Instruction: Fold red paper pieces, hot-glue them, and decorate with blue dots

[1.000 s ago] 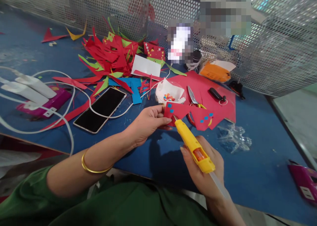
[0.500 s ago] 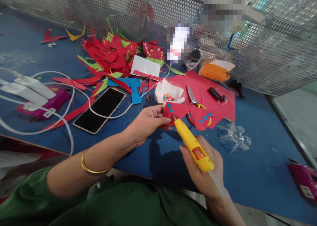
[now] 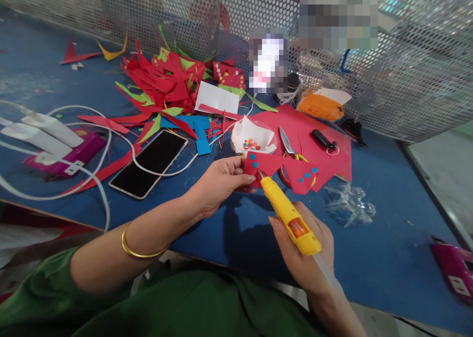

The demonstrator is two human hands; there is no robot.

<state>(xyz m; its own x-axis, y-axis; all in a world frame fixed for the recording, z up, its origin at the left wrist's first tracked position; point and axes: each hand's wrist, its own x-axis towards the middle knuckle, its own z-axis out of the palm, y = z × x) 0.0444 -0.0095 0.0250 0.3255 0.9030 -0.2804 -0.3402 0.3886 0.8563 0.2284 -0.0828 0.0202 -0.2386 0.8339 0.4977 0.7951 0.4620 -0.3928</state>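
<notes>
Between the thumb and fingers of my left hand (image 3: pixel 225 182) is the left end of a red paper cutout (image 3: pixel 301 179) dotted with small blue squares. My right hand (image 3: pixel 310 243) is wrapped round a yellow glue gun (image 3: pixel 290 216), a clear glue stick jutting from its back. The nozzle points at the red paper, close to my left thumb; whether it touches cannot be told. Just behind the paper, a small bowl (image 3: pixel 236 142) lined with white paper holds tiny coloured paper bits (image 3: pixel 252 144). Scissors (image 3: pixel 286 142) lie behind the cutout, their handles partly hidden by it.
Red and green paper scraps (image 3: pixel 173 81) are heaped at the back left. A phone (image 3: pixel 150 164), white cables and a purple power strip (image 3: pixel 84 152) lie left. A red sheet (image 3: pixel 332 154) carries a black-handled tool (image 3: pixel 321 139). Crumpled clear plastic (image 3: pixel 351 206) sits right, before a perforated metal screen (image 3: pixel 406 81).
Almost nothing differs. The glue gun and my right hand have shifted very slightly to the right; my left hand stays in place on the red paper.
</notes>
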